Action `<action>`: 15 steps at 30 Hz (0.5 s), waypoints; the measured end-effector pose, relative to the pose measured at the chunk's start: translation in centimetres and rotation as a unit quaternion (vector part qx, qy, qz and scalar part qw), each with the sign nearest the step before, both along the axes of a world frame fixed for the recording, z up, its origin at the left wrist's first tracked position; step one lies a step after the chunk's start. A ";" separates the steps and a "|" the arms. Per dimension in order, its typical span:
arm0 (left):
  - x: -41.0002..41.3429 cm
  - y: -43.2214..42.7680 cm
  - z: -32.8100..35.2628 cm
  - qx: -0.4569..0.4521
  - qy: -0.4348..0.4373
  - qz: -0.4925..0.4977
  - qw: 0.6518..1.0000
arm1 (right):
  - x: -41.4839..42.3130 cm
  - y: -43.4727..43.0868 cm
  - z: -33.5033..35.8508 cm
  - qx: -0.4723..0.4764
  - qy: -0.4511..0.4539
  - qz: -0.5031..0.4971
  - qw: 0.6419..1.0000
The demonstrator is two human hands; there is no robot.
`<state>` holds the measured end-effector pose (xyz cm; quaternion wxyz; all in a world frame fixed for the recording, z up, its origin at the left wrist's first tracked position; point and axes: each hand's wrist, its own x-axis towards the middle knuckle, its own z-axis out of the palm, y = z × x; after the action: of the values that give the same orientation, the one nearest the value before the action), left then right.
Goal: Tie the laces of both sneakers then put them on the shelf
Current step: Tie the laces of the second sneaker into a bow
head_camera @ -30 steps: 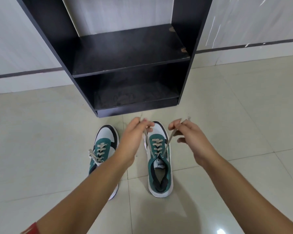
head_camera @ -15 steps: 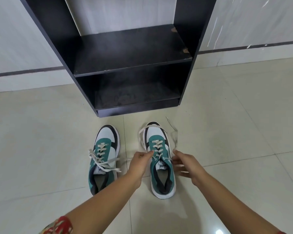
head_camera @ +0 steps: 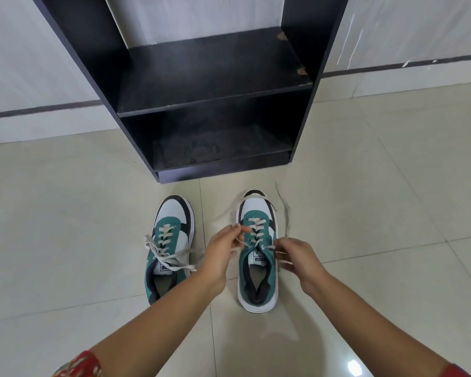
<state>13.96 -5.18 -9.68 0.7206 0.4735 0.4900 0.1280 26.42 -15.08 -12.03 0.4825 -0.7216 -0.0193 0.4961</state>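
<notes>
Bright, floor (head_camera: 392,240) glare, perhaps edge distortion

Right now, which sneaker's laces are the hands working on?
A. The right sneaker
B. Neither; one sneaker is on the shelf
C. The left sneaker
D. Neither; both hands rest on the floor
A: the left hand and right hand pinch lace at either side of the right sneaker, while the left sneaker lies untouched with its laces loose, and both stand on the floor before the shelf.
</notes>
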 end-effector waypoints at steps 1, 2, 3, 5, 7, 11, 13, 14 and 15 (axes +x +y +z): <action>-0.2 0.3 0.2 0.050 -0.018 -0.013 0.999 | -0.1 0.2 0.4 0.029 -0.008 -0.002 1.000; -0.3 0.5 0.4 0.100 -0.041 -0.028 0.994 | -0.3 0.4 0.9 0.058 -0.018 0.003 0.998; -0.4 0.8 0.7 0.147 -0.065 -0.048 0.986 | -0.4 0.6 1.4 0.084 -0.030 0.015 0.996; -0.4 1.3 0.7 0.222 -0.107 -0.099 0.964 | -0.6 0.8 2.6 0.144 -0.061 0.072 0.985; -0.4 1.7 0.6 0.263 -0.123 -0.163 0.943 | -0.7 0.9 3.7 0.191 -0.108 0.164 0.962; -0.5 2.6 0.0 0.427 -0.066 -0.292 0.854 | -0.6 0.8 5.8 0.231 -0.181 0.266 0.918; -0.6 3.1 -0.2 0.535 -0.021 -0.304 0.788 | -0.2 0.5 6.2 0.230 -0.224 0.292 0.901; -0.7 3.3 -0.3 0.564 -0.006 -0.299 0.770 | 0.0 0.3 6.2 0.214 -0.263 0.303 0.891; -0.8 3.3 -0.3 0.576 0.005 -0.292 0.764 | 0.1 0.1 6.0 0.192 -0.309 0.311 0.878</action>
<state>13.15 -1.90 -9.95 0.3125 0.9203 0.1655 0.1673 26.57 -14.97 -6.06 0.4020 -0.6885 -0.4851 0.3593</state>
